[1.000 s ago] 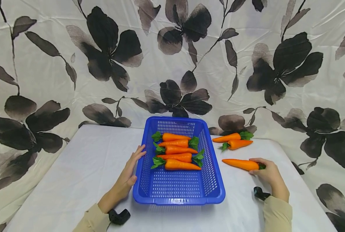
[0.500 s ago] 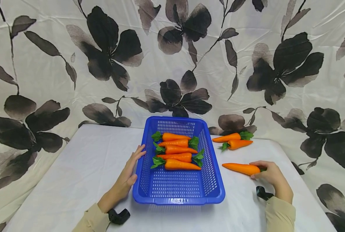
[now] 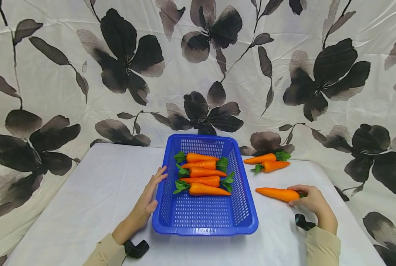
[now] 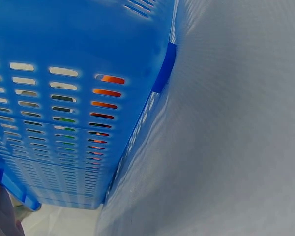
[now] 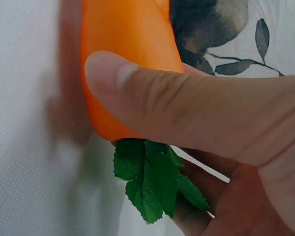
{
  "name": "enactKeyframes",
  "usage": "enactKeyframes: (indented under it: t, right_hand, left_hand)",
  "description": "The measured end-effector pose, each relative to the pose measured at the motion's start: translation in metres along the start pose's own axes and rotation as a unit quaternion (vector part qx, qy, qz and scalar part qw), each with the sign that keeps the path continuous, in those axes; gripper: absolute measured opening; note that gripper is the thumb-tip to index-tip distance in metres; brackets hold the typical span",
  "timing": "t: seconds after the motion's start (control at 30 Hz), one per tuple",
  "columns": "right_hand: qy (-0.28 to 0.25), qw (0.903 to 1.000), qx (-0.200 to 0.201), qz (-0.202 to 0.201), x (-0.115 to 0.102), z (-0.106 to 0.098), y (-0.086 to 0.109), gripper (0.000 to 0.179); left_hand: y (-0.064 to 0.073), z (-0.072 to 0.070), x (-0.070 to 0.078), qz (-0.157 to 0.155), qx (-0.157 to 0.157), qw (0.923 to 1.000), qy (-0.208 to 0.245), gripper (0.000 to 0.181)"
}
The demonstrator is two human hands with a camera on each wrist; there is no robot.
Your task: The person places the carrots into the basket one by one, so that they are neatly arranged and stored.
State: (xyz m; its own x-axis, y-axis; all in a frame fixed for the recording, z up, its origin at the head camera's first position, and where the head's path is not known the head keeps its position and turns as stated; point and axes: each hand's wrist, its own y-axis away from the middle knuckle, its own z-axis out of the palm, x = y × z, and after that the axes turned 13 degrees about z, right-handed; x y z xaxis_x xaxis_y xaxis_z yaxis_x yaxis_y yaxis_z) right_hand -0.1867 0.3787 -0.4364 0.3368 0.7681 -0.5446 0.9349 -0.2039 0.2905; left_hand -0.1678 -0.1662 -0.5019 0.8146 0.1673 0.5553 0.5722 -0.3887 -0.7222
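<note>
A blue plastic basket with slotted walls stands in the middle of the table, several orange carrots with green tops lying in a row inside it. My left hand rests on the basket's left rim, its fingers straight. To the right of the basket, my right hand pinches a carrot by its thick end, the tip pointing left. In the right wrist view the thumb presses across the orange body, and the green leaves hang below it. The left wrist view shows the basket's outer wall close up.
Two more carrots, one behind and one in front, lie on the table right of the basket's far end. A white cloth covers the table. A floral curtain hangs directly behind the table.
The right hand, with the carrot in its fingers, has shifted slightly right and toward the near edge. The left hand and the basket have stayed in place.
</note>
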Motion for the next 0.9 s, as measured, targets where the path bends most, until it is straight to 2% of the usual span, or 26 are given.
enactKeyframes:
  t: [0.4, 0.6, 0.9]
  right_hand:
    - [-0.024, 0.9973, 0.033, -0.061, -0.006, -0.003, 0.004, 0.051]
    - [-0.068, 0.9941, 0.031, -0.078, -0.019, -0.01, 0.01, 0.054]
    - [-0.068, 0.988, 0.072, -0.118, -0.044, -0.018, 0.024, 0.053]
  left_hand:
    - [0.001, 0.0, -0.001, -0.002, 0.001, 1.0, -0.001, 0.066]
    - [0.001, 0.0, -0.001, -0.001, 0.001, 1.0, -0.002, 0.066]
    - [0.001, 0.001, -0.001, -0.003, 0.002, 1.0, -0.002, 0.066]
